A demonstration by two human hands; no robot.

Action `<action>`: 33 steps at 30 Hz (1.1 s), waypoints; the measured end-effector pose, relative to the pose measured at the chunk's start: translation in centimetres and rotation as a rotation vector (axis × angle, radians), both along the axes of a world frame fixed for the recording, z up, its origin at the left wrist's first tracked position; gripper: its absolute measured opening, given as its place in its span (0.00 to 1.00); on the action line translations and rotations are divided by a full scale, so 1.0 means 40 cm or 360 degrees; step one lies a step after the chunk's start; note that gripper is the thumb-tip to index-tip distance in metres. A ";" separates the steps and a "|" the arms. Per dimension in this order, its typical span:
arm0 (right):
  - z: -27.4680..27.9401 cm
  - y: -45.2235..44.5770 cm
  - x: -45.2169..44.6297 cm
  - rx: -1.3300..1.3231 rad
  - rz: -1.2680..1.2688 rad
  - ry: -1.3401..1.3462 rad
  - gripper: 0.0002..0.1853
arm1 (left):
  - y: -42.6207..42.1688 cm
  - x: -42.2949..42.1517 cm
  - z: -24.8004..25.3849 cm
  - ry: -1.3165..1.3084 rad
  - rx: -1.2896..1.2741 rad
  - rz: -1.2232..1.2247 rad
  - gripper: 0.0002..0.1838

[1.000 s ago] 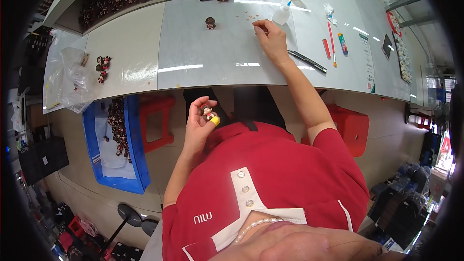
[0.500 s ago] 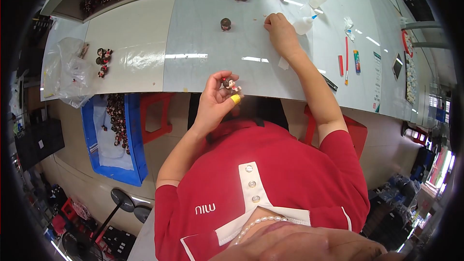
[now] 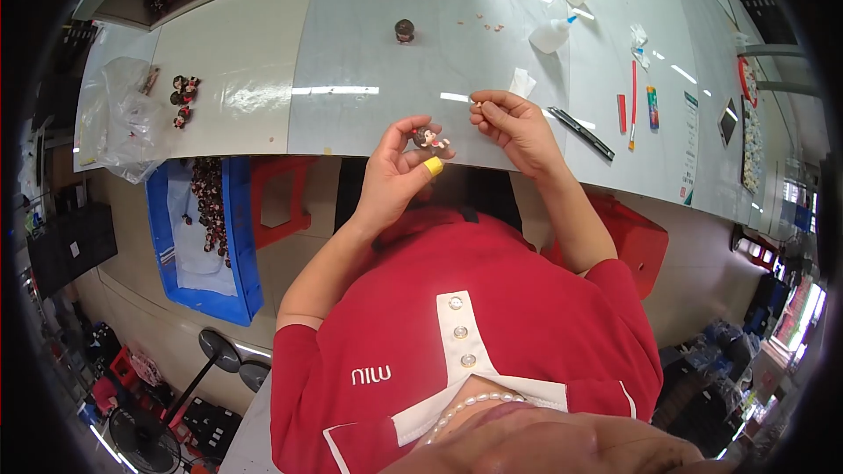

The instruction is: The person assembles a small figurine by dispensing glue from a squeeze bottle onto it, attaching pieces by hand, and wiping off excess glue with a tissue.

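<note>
My left hand, with yellow tape around the thumb, is closed around a small doll figurine with dark hair and a pale face. The figurine lies tilted between thumb and fingers, over the table's near edge. Just to its right, my right hand pinches a tiny pale piece between thumb and fingertips; its exact shape is too small to make out. Farther back on the table lie several tiny pinkish pieces. A brown-haired doll head stands to their left.
White squeeze bottles with blue tips stand at the back right. A black pen, a red-handled brush and a glue tube lie right. Figurines and a plastic bag sit left, above a blue crate.
My right hand has drawn back from the tiny pieces toward me, now pinching one beside the figurine. The figurine in my left hand has turned and shifted slightly right.
</note>
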State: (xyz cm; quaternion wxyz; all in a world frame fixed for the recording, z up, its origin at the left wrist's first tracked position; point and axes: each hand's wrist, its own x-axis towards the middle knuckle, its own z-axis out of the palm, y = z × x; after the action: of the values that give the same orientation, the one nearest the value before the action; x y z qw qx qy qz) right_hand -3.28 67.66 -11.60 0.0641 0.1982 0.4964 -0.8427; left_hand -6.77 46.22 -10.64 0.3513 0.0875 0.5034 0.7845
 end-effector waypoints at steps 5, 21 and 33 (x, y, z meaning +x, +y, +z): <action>0.015 -0.001 0.032 -0.0217 -0.0023 -0.0004 0.15 | 0.020 0.010 -0.004 0.0072 -0.0009 -0.0041 0.26; -0.003 0.018 0.037 -0.0253 -0.0066 -0.0031 0.17 | 0.103 -0.011 -0.014 0.0087 -0.0037 -0.0025 0.26; -0.026 0.004 0.046 0.0035 -0.0094 0.0174 0.12 | 0.102 -0.004 -0.028 0.0038 -0.0008 -0.0027 0.26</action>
State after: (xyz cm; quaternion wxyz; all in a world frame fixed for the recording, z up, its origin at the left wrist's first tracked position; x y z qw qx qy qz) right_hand -1.44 67.81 -12.64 0.0100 0.1672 0.5022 -0.8484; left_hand -6.93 50.30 -11.75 0.3521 0.1005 0.5087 0.7792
